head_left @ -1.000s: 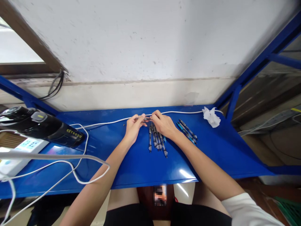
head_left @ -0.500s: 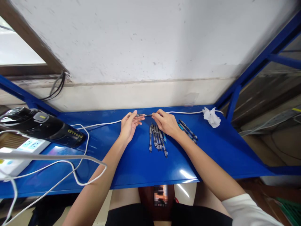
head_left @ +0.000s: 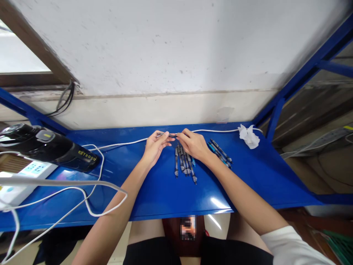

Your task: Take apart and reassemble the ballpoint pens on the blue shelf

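A slim pen [head_left: 162, 134] lies level between my hands above the back part of the blue table. My left hand [head_left: 154, 148] pinches its barrel between thumb and fingers, the other fingers loosely bent. At the pen's right end, the fingertips of my right hand [head_left: 195, 144] are closed on a thin dark part, mostly hidden by the fingers. Just below my right hand, several dark pens [head_left: 182, 159] with clear parts lie side by side, and a blue one [head_left: 193, 162] is partly covered. Right of my right wrist rests another group of black and blue pens [head_left: 220, 152].
A black bottle [head_left: 66, 151] lies tilted at the left beside a white power strip [head_left: 33, 173]. White cables [head_left: 91, 206] loop over the table's left side. Crumpled tissue [head_left: 248, 137] sits at the back right. The wall [head_left: 165, 110] closes off the table's [head_left: 176, 198] back.
My hands have come closer together, the left shifting slightly right, so the gap between them along the pen is shorter. The pens on the table lie as before.
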